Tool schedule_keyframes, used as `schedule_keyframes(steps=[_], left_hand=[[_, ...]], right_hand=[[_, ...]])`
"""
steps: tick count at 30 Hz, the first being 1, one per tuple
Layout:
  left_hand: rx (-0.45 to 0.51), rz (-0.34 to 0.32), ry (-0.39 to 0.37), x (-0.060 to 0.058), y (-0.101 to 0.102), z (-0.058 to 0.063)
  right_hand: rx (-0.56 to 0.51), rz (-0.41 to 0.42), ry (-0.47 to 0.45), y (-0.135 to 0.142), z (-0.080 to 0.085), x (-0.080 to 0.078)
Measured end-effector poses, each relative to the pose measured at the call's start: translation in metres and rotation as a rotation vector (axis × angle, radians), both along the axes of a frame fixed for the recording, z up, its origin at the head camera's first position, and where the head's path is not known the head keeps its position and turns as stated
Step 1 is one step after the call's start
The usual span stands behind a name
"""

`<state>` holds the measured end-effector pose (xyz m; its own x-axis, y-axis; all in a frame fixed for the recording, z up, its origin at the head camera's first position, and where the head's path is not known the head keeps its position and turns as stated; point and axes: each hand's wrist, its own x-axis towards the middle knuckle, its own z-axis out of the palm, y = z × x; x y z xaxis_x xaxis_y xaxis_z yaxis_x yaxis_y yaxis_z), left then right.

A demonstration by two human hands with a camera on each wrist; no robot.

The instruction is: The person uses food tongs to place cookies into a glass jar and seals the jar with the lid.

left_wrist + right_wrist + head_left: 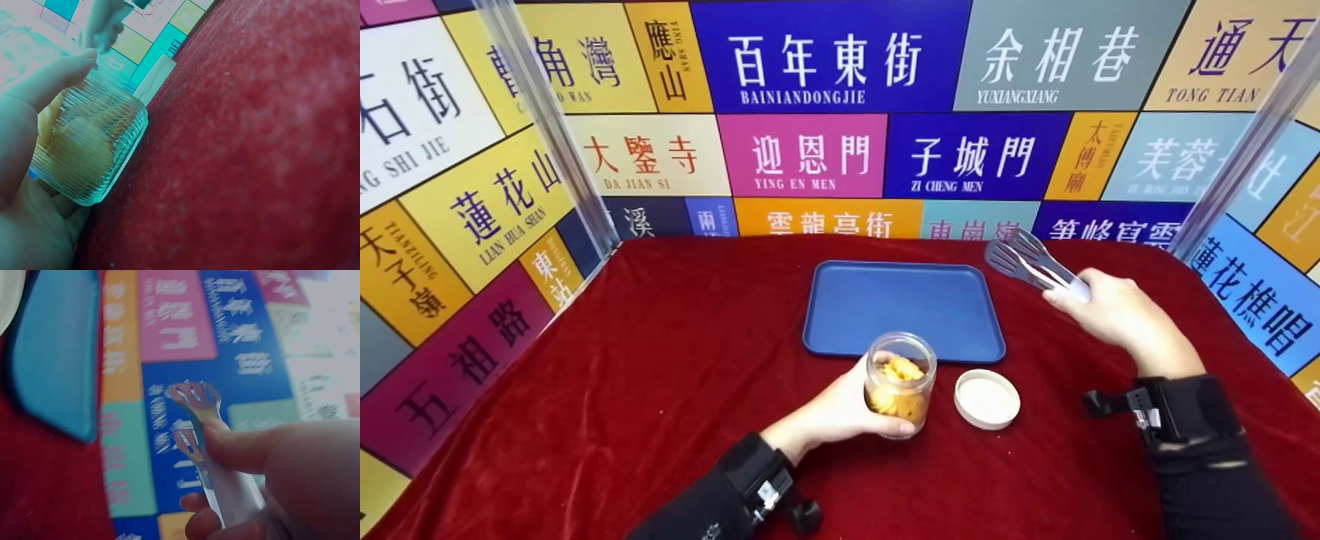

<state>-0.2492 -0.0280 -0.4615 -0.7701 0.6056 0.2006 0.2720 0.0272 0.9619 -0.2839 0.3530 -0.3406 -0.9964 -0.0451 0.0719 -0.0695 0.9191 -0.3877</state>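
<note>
My left hand grips a ribbed glass jar from its left side, with the thumb across the near face. Yellowish, chip-like pieces of food fill part of the jar, and its mouth is uncovered. In the left wrist view the jar stands on the red cloth between thumb and fingers. My right hand holds metal tongs by the handle, raised right of the tray. Slotted heads of the tongs show in the right wrist view, with nothing between them.
A blue tray lies behind the jar. Right of the jar rests a round, cream-coloured lid. Red cloth covers the table, and panels with printed characters stand along the back and sides, with clear posts at the corners.
</note>
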Motion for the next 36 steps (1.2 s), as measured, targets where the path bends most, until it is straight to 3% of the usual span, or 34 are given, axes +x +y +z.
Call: schedule_keyframes(steps=[10,18,31,36], left_hand=[[-0.013,0.005,-0.010,0.000,0.001,0.000],[-0.017,0.009,-0.019,0.000,0.001,-0.002],[-0.013,0.011,-0.027,0.000,0.001,-0.001],[-0.014,0.012,-0.026,0.000,0.001,-0.001]], right_hand=[[-0.041,-0.073,-0.196,0.021,-0.033,-0.016],[-0.082,-0.085,-0.273,0.021,-0.050,-0.020],[-0.118,-0.132,-0.360,0.016,-0.052,-0.018],[-0.028,-0.111,-0.341,0.017,-0.053,-0.018]])
